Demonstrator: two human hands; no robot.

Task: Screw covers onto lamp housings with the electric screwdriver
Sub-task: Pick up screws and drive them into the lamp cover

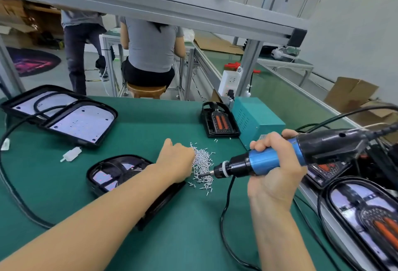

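My right hand (274,163) is wrapped around the blue barrel of the electric screwdriver (267,160), fingers curled over the top and thumb underneath, holding it nearly level with the bit pointing left into the pile of screws (203,165). My left hand (176,158) rests at the left edge of that pile, fingers bent down among the screws; I cannot tell whether they pinch one.

My left forearm crosses over a black lamp housing (120,173) that lies on the green desk (183,227) just left of the screws. 2 more housings (81,123) with white inner plates sit overlapping at the far left, a black cable (13,184) looping from them toward me. Another housing with orange parts (219,122) lies at the far side, touching a teal power box (256,120). At my right, beyond the desk edge, more lamps (364,210) lie along the rail. The screwdriver's cord (226,212) drops from it onto the desk.
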